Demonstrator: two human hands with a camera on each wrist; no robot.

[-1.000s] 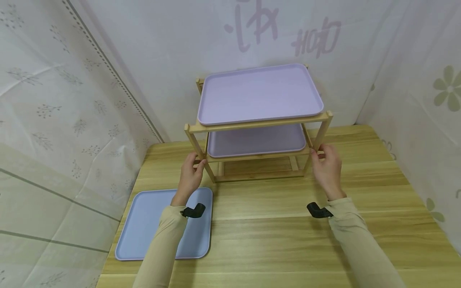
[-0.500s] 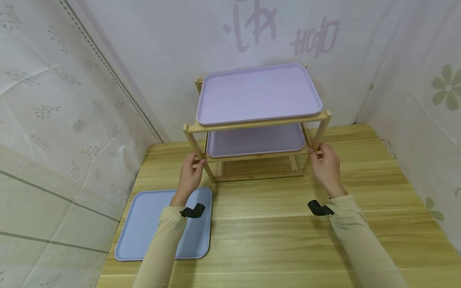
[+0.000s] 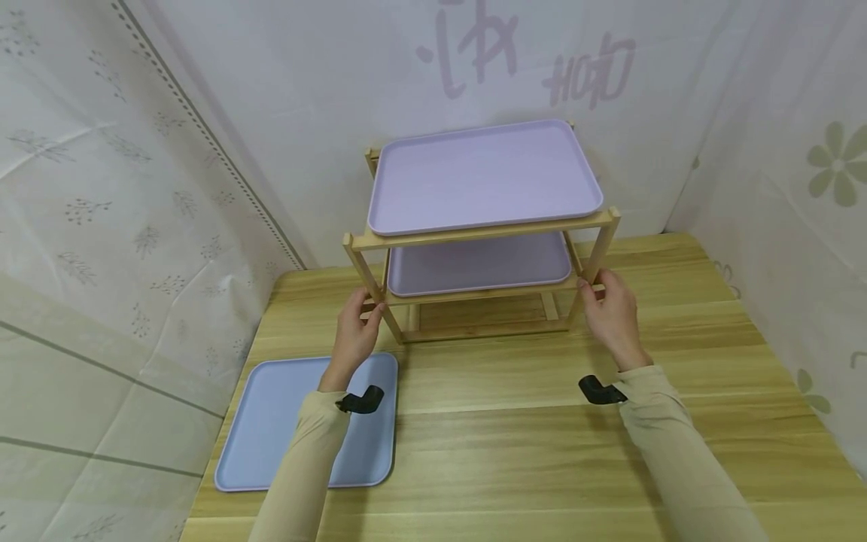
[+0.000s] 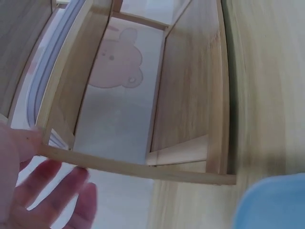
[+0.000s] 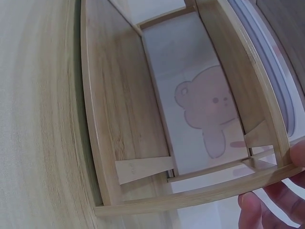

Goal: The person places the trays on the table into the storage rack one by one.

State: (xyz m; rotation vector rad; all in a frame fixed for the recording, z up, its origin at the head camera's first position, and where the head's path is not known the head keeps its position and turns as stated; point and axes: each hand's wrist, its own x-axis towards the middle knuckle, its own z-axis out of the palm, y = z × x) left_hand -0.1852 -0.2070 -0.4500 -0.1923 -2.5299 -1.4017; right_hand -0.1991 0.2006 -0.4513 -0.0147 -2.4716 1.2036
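Rack (image 3: pixel 488 231) of pale wood, seen from the head: it stood upright on the table (image 3: pixel 515 452), bearing an upper tray (image 3: pixel 484 177) on its top level and a lower tray (image 3: pixel 481 265) on its middle level, both lilac. The left hand (image 3: pixel 354 335) pinched the left front post (image 3: pixel 363 269) near the height of the middle level, and the right hand (image 3: pixel 612 316) pinched the right front post (image 3: pixel 600 252) at a matching height. A blue tray (image 3: pixel 291 410) lay flat on the table, partly beneath the left forearm (image 3: pixel 298 467). In the left wrist view, the thumb met one side of the post and the other fingers curved past its opposite side; a printed bear (image 4: pixel 114 64) showed on the cloth (image 4: pixel 112 124) beyond the frame. In the right wrist view, thumb and fingertips (image 5: pixel 249 204) flanked the other post in like manner; how firmly either hand pressed could not be told. The step in hand was judged to be steadying or adjusting the rack by its front posts; a next move would call for even force from both hands, lest the frame tilt and a lilac tray slide.
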